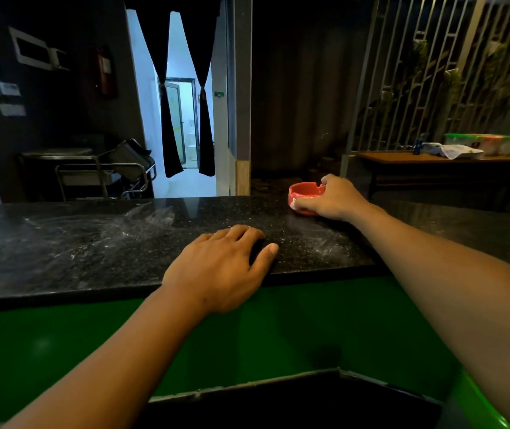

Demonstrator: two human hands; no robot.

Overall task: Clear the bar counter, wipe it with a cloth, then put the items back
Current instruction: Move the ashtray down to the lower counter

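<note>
Gripping the red ashtray point(304, 193), the right hand point(335, 198) is reaching across the black speckled table point(92, 243) to its far edge; the fingers are curling over the ashtray's near rim and the thumb is hooking over its far rim. The ashtray is sitting on the table top, right of centre in the head view. The left hand point(222, 267) is resting palm down on the table's near edge, fingers relaxed and spread, grasping nothing. Pale streaks and smears are showing on the table surface, heaviest toward the left (wet or dusty cannot be told). A green front panel point(61, 351) is running below the table. Beyond, black curtains point(170, 103) are framing a lit doorway, and a metal trolley point(99, 174) is standing at left. A wooden bench point(417, 157) at right is carrying a white cloth point(451, 150).
</note>
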